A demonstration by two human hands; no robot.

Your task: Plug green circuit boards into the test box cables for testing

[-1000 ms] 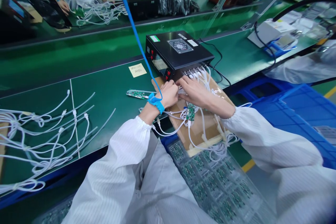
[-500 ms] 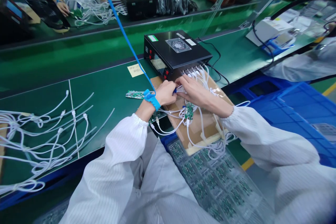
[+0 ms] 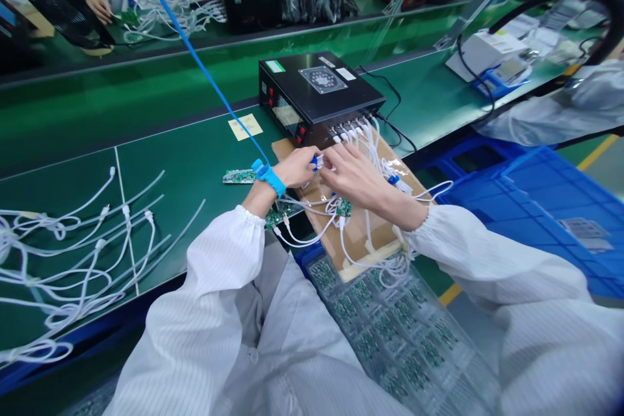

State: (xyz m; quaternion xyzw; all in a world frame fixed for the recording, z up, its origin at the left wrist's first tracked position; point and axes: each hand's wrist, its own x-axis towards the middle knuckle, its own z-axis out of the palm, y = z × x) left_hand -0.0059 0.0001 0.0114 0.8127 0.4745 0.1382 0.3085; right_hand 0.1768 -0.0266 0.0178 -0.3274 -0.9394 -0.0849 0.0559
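Note:
Just in front of the black box, my two hands meet over a cardboard sheet. My left hand, with a blue wrist strap, is closed on a small blue piece. My right hand is closed beside it, its fingertips at a white connector by the blue piece. Below my hands lies a small green circuit board with a white cable. More boards lie left of my left wrist. White cables run from the box's front sockets.
Loose white cables spread over the green bench at left. A yellow note lies by the box. Trays of circuit boards are below the cardboard, and a blue crate is at right. Other people work across the bench.
The view has shifted slightly. My fingers have moved a little apart, and the blue piece and white connector between them now show more. A blue piece on the cables right of my right hand is now visible.

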